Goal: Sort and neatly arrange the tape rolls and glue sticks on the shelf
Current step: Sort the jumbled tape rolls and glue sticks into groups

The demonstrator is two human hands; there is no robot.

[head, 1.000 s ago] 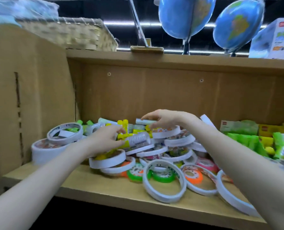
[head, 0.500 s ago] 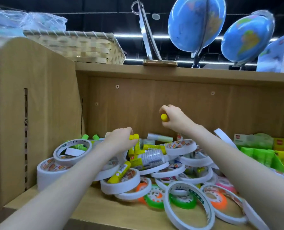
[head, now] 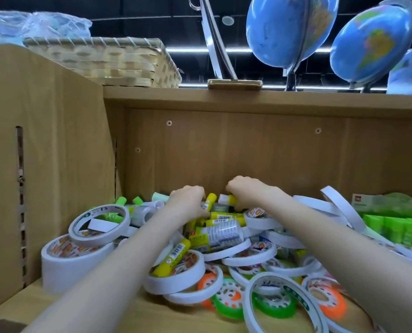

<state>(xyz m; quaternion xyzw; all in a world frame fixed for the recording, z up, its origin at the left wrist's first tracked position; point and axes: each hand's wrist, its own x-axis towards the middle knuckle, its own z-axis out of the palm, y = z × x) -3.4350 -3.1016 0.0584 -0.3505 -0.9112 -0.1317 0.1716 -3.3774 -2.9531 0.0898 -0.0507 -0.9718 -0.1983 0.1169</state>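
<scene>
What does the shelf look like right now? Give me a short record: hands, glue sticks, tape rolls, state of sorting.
left hand: at back of pile, fingers curled on a yellow glue stick
right hand: beside it, closed on a white-and-yellow glue stick
loose glue stick: lying on a white tape roll
wide tape roll: far left, another roll stacked on it
sorting: tape and glue mixed in one heap

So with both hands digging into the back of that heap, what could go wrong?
The tape rolls lie loosely heaped, some leaning; pulling glue sticks from the back could make them slide. One large ring sits near the shelf's front edge and might roll off. A yellow glue stick rests across a roll by the left forearm, so that arm could knock it loose. Both the left hand and right hand are busy, leaving none free to catch anything.
</scene>
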